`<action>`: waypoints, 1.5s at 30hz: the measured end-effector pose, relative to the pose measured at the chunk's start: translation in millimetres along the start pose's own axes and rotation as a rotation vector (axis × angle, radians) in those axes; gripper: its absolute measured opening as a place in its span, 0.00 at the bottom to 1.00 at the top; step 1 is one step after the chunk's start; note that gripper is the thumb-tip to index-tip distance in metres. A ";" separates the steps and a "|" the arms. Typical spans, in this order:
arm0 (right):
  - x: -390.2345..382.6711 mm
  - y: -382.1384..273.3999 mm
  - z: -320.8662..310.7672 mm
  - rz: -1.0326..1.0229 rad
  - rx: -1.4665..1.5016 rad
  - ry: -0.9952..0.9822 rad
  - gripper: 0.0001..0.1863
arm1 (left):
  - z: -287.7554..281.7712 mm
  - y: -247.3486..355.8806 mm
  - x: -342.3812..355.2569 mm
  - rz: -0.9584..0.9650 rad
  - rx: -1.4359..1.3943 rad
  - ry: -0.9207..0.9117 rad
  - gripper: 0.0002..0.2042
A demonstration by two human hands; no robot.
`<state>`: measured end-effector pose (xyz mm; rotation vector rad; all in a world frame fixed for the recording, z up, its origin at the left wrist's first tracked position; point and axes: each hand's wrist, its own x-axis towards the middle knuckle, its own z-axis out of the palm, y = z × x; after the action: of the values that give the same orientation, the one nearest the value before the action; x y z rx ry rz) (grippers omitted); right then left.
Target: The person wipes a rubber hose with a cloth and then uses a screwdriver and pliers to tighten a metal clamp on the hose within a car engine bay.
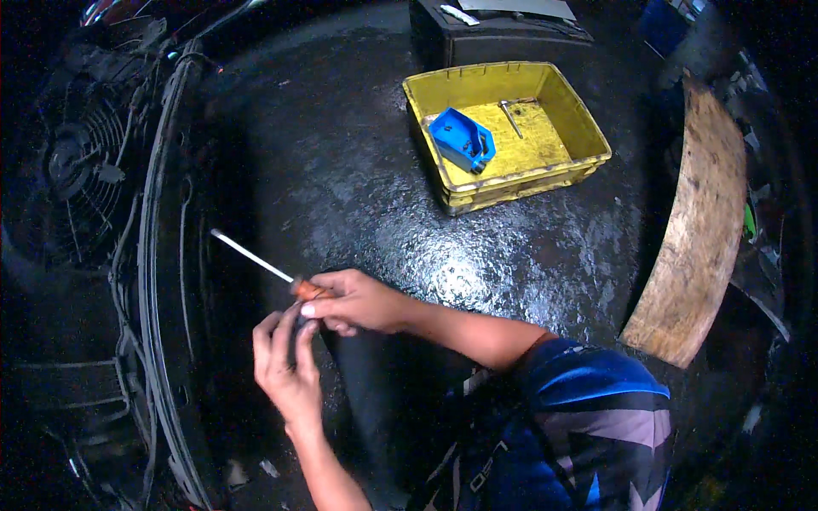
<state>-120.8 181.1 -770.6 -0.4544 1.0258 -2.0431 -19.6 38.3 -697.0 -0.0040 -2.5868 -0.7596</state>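
A screwdriver [256,257] with an orange handle and a pale metal shaft is gripped in my right hand [354,300]. Its shaft points up and left, toward the dark machinery, without touching it. Close below the handle, my left hand [285,362] has its fingers bent, and their tips meet the right thumb. Something small and dark seems to lie between those fingertips, too hidden to name. Beyond my hands, a yellow plastic crate [528,181] rests on the floor. Inside it are a blue plastic bin [457,136] with small dark pieces and a thin metal tool [511,119].
Along the left stands dark machinery with a metal rail [156,221] and a round fan guard [81,166]. A curved-looking wooden board [694,230] lies at the right. A dark box [503,43] with papers on top stands behind the crate. The dark floor [341,162] looks wet or oily.
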 end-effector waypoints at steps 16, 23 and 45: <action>-21.0 -120.4 -459.8 0.127 -1.260 1.456 0.28 | -18.9 -70.3 -113.3 -0.739 -0.195 -0.214 0.20; 25.6 -87.8 -354.9 -0.391 -0.924 1.408 0.24 | -56.2 -73.5 -162.2 -0.861 -0.138 -0.039 0.21; -1.1 78.1 298.7 -0.518 -0.824 -0.867 0.21 | -146.7 6.2 -241.9 -0.729 -0.310 0.895 0.27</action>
<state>99.7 1.2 -650.7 -1.9874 1.1878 -1.4093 260.0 -3.2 -683.8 0.9835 -1.5617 -1.0722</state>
